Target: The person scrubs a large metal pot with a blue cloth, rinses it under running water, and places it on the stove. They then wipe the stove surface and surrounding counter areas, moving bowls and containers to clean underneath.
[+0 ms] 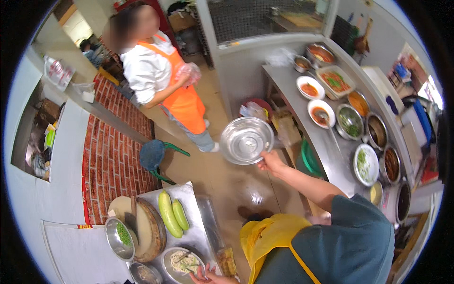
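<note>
My right hand [272, 162] grips the rim of a wide stainless steel basin [236, 140]. The basin is held out over the tiled floor, its inside facing me, with bright patches on its bottom that may be reflections. At the lower edge of the picture is my left hand [209, 276], palm up and fingers apart. It is beside a steel bowl [166, 265] of pale shredded food [179, 264], with dark utensil-like strips in it. Whether the fingers touch the bowl's rim cannot be made out.
Two pale green gourds [169, 214] and a round wooden chopping block [158, 227] with a cleaver [133, 220] share the left table. Bowls of sauces and greens line the steel counter [335, 167]. A blue-topped stool [152, 155] and a person in an orange apron [188, 96] stand ahead.
</note>
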The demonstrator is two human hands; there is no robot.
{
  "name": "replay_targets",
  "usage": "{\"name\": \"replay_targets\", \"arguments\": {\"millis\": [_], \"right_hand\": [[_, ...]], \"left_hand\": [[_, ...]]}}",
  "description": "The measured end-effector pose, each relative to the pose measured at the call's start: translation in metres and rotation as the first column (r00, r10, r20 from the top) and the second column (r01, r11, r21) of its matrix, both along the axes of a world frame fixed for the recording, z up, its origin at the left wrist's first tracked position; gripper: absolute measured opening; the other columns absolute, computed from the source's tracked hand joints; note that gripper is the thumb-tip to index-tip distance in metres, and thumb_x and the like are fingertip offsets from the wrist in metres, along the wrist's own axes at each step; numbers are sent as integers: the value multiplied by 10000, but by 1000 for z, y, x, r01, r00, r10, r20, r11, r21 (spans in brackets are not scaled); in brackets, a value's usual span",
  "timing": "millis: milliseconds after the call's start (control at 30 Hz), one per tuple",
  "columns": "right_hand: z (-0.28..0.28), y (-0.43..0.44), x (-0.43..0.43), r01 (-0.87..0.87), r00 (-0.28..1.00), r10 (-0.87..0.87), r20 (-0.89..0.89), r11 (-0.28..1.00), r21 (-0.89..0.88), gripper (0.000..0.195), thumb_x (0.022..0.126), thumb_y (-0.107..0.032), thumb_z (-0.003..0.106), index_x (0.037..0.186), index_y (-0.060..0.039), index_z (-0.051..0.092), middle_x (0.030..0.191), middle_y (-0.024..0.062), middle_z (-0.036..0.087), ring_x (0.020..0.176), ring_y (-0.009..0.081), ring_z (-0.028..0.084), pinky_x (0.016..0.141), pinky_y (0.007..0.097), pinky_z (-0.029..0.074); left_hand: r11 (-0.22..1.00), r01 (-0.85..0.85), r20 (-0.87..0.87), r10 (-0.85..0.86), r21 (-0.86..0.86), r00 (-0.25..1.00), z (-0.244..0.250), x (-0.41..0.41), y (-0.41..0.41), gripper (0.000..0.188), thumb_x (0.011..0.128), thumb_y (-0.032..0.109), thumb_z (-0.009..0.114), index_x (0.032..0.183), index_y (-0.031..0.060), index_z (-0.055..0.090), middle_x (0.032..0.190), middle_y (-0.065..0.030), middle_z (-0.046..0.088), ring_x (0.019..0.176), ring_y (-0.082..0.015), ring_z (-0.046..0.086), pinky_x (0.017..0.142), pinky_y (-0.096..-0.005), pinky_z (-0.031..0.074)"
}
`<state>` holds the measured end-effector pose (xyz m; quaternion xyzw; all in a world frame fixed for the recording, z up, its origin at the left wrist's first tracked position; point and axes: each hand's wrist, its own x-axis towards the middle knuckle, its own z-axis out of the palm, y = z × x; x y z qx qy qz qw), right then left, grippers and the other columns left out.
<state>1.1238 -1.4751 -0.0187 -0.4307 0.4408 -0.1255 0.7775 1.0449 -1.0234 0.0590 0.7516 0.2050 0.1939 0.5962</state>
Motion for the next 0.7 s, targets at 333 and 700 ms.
{"name": "replay_targets", "arguments": {"millis": [333,700], "right_hand": [[102,-170,254,-52,957,29,289,996,73,292,1012,-205,498,987,77,568,798,142,639,592,183,591,482,267,501],[89,-289,464,-138,960,118,253,988,65,246,975,-173,443,981,44,559,722,124,632,543,158,573,455,270,509]], "left_hand": [[994,-6,131,-8,109,991,-25,181,-60,526,1019,183,600,1498,24,453,1263,-233,609,1050,-334,599,942,-456,496],[821,-564,45,563,89,825,-72,105,-37,581,1015,187,577,1542,58,369,1312,-226,581,1043,-380,643,878,-442,552]]}}
